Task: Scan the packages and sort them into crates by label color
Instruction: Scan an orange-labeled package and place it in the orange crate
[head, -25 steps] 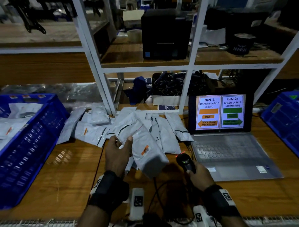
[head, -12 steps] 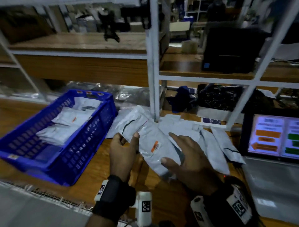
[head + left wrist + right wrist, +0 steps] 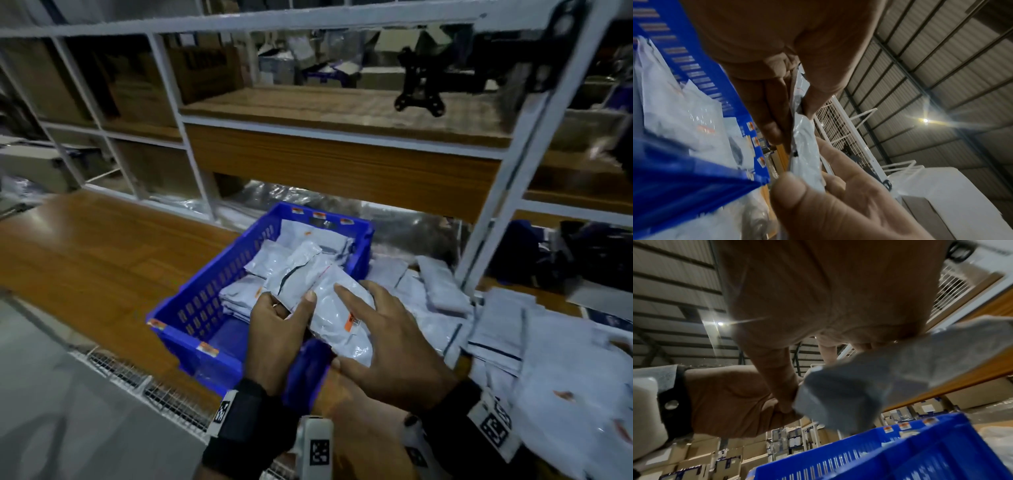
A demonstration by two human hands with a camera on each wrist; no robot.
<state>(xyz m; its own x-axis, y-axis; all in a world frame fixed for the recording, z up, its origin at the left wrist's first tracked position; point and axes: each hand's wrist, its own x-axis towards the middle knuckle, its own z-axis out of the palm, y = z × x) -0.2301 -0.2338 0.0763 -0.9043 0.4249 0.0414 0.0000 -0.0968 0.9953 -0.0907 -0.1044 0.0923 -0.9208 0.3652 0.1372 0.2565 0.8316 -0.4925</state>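
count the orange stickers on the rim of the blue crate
5 visible on the blue crate: three along the far rim, and two on the near rim. The hands and held package hide the near right corner, so more may exist.

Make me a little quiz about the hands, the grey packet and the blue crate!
1. True or false: the left hand pinches the grey packet.
2. What colour is the packet's label?
3. The packet is A) over the blue crate's near corner, B) on the shelf, C) on the floor.

Key:
1. True; the right hand steadies it with straight fingers.
2. Orange.
3. A.
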